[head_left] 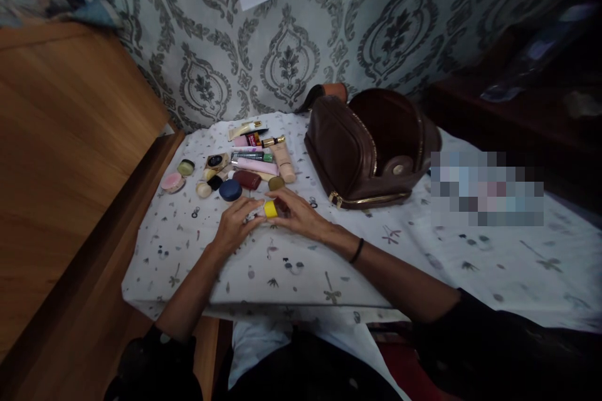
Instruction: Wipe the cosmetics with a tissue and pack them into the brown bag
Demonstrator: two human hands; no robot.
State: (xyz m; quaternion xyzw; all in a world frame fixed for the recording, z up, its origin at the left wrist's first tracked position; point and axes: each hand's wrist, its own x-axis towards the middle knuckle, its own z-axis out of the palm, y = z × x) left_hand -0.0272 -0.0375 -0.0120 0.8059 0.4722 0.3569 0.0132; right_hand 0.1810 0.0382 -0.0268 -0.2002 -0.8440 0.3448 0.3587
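Note:
A small yellow container point(271, 209) is between my hands, low over the cloth; what kind it is I cannot make out. My right hand point(301, 216) has thumb and fingers around its right side, where a dark part shows. On its left, my left hand point(234, 223) is closed with thumb and fingertips at its pale end. Just beyond the hands lie a round blue container point(230, 190), a dark red flat item point(247, 180) and an olive round lid point(276, 183). A beige tube point(283, 161) and a pink tube point(256, 166) lie behind them.
An open brown leather bag point(343, 156) with a gold zip stands to the right. A pink round container point(172, 182) and a green one point(186, 167) are at the left. Wooden furniture point(70, 138) borders the patterned tablecloth point(301, 276). A blurred-out patch covers things at the right.

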